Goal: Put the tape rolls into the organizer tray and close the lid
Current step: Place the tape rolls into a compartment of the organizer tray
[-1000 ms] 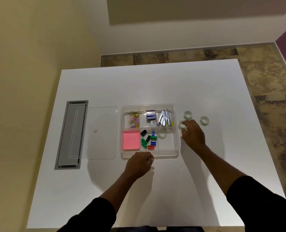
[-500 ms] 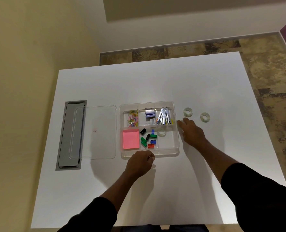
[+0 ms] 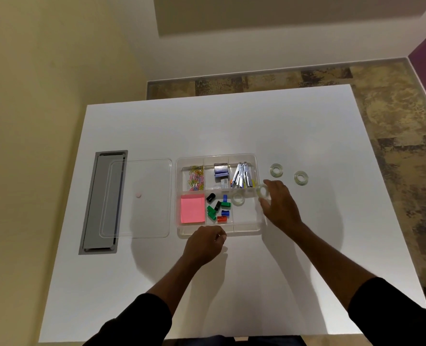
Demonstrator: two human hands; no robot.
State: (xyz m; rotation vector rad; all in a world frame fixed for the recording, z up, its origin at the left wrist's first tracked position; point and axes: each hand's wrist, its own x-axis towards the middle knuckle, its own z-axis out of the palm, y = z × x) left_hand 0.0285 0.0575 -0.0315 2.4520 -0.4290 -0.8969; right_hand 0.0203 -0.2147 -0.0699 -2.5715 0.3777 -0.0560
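Two tape rolls (image 3: 276,170) lying on the worktop (image 3: 232,126) right of the organizer tray (image 3: 247,229), right hand (image 3: 279,204) fingers pinching a third roll (image 3: 263,191) over its right edge, fourth roll (image 3: 238,198) sitting inside, left hand (image 3: 203,244) fingers curling closed at its near rim, lid (image 3: 137,198) lying left of it.

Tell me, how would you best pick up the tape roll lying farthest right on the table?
The farthest-right tape roll lies flat with its hole facing up and bare table around it. Probably best to come straight down from above and pinch its outer rim on opposite sides, or put one finger in the hole and one outside.
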